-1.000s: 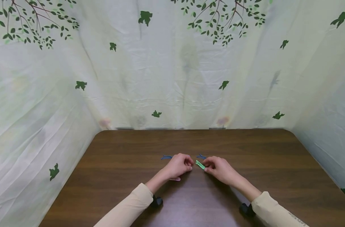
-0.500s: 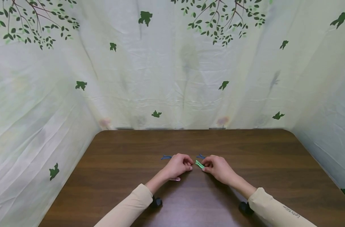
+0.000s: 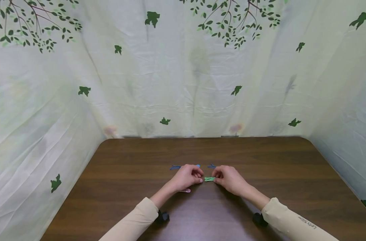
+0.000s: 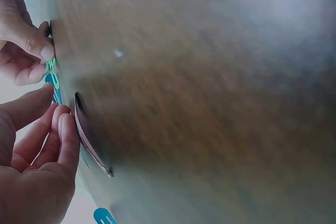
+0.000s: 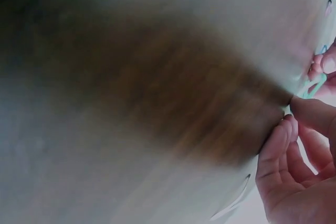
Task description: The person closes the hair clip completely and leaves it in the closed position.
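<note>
The green clip (image 3: 209, 179) has turned level, pinched between left hand (image 3: 187, 176) and right hand (image 3: 229, 178)

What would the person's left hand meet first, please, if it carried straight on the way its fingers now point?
Most likely the green clip, which lies just past the left hand and is pinched at its far end by the right hand. Whether the fingers already touch it is unclear.

Green clip (image 3: 209, 179), blue clips (image 3: 175, 167), pink clip (image 3: 186, 190) on a dark brown wood-grain table (image 3: 261, 157); cream curtain (image 3: 183, 83) printed with green leaves; beige sleeves (image 3: 138, 217).
</note>
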### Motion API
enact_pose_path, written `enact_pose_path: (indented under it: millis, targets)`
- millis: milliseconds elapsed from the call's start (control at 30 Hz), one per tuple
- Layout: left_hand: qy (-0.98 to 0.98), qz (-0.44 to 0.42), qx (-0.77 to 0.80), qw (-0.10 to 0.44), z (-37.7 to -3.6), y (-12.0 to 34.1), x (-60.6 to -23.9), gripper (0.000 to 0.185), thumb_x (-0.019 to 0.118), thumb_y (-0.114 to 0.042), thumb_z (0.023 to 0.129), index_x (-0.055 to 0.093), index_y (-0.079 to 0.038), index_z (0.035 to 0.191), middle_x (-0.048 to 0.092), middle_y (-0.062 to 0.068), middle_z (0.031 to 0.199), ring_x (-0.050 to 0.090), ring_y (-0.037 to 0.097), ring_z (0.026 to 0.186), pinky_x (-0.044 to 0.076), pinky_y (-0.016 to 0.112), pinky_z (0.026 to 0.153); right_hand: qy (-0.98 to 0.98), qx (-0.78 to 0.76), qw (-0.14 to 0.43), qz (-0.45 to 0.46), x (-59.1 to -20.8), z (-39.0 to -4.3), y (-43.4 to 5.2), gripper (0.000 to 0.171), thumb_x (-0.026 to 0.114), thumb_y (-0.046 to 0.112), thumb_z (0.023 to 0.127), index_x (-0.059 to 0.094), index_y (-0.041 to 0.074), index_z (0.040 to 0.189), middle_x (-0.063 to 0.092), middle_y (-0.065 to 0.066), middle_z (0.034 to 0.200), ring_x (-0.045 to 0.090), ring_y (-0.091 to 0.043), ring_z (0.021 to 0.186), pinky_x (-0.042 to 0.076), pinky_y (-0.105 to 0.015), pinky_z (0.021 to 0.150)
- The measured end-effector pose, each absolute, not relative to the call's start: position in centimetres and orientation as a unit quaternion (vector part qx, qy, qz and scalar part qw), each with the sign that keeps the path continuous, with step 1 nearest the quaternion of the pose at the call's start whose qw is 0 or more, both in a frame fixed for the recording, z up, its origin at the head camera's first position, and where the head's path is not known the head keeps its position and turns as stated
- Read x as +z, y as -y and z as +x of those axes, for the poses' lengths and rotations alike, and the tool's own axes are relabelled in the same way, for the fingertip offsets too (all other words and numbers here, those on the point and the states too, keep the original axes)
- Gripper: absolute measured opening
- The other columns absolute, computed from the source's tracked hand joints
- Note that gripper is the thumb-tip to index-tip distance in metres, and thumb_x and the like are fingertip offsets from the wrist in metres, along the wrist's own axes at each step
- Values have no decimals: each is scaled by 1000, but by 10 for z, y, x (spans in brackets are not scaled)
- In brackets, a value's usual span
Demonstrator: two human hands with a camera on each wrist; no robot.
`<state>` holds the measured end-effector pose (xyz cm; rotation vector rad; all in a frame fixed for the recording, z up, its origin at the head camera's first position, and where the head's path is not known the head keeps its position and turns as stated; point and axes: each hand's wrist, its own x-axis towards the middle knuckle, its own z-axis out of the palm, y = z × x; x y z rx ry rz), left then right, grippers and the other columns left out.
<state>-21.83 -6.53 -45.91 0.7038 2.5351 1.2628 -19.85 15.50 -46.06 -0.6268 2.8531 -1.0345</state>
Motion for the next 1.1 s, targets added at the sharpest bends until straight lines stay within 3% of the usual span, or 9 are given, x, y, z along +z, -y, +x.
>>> enact_pose_path:
  millis: [600,867,1100]
  targets:
    - [-867,242,421,114,-211,70,-455,19,77,-6,81,72,-4,100,65,-5,82,60,7,78,51,23,71,-917,-329,7,-224,-461,-197,-159,10,75,7,86,72,16,83,62,12,79,55,-4,70,47,-25,63]
    - [-859,222,444,123,-207,72,-455,20,76,-5,83,71,-3,102,65,-1,83,60,9,76,52,26,53,-914,-333,20,-232,-460,-197,-159,9,75,9,87,71,17,83,60,11,78,54,-4,69,46,-25,63]
    - [-856,208,456,129,-205,75,-454,21,76,-8,84,71,-4,104,65,-3,83,61,9,76,54,27,55,-912,-338,21,-230,-458,-195,-158,11,73,9,88,71,18,82,61,13,76,55,-4,70,47,-26,64]
